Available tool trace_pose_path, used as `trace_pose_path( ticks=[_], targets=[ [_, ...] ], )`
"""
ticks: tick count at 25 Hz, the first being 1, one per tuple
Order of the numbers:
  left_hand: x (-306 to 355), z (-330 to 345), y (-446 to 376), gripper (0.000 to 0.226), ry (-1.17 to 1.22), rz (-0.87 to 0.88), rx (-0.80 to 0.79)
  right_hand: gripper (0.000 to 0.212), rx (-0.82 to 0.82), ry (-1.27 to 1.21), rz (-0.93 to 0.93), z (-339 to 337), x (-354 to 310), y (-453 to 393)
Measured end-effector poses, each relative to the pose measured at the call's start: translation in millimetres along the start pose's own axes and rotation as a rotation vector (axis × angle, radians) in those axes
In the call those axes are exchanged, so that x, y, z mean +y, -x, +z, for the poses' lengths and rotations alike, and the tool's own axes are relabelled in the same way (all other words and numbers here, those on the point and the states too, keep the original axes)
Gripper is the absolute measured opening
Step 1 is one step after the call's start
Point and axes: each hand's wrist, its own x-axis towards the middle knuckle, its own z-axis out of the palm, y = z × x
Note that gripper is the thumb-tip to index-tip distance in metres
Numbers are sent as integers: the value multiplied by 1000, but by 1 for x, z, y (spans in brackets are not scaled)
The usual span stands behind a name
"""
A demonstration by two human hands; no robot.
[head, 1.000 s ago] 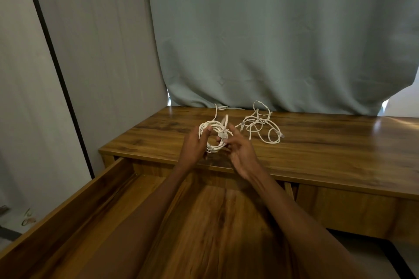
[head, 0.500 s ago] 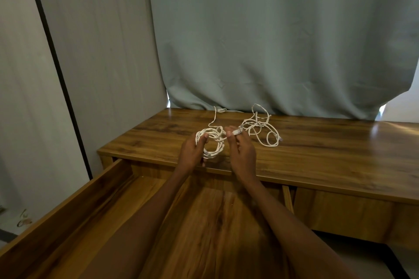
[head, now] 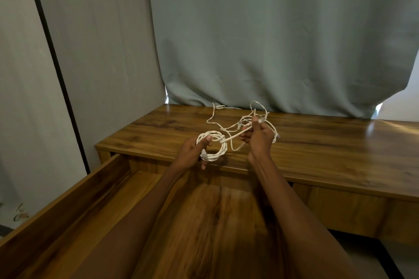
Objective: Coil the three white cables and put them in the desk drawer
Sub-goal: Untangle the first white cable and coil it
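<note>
Centre frame, the coiled white cable (head: 212, 145) is a neat ring of several turns, held up just above the front edge of the counter (head: 328, 154). The left hand (head: 192, 150) has it: thumb pressed over the top of the ring, fingers (head: 203, 164) wrapped around its lower left side, clamped on the coil. A small connector shows at the lower left of the ring, right by those fingers.

From the top right of the ring a straight run of cable climbs up and right into the right hand (head: 258, 137). That hand is closed around the strand, thumb and fingertips pinched on it near the top, with a plug end poking out above the thumb.

Behind and around the right hand, the loose white cables (head: 240, 124) lie tangled on the counter, one thin tail wandering up toward the curtain (head: 272, 41) at upper centre. How many separate cables are in that tangle, I can't tell.

Lower frame, the desk drawer (head: 74, 206) stands pulled open under both forearms, its wooden floor showing between them and its side wall running toward the lower left. A pale wall panel fills the left side.
</note>
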Motion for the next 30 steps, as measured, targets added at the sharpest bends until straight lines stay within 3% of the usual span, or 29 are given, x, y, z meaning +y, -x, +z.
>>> trace_pose_path(
  ticks=[5,11,15,23,27,30],
  targets=[
    [10,-3,4,35,22,-37,-14,20,-38,-41,63,2,12,4],
    [16,0,6,32,106,-13,89,25,-331,154,129,23,36,38],
    [20,-7,10,36,-13,34,130,30,-462,324,135,26,50,47],
    [4,-11,20,41,-210,60,231,22,-458,-19,333,29,47,50],
    [6,-1,16,36,-267,70,370,35,-559,-334,418,21,45,51],
    [2,6,12,36,-374,98,450,49,-644,-406,410,24,45,53]
  ],
)
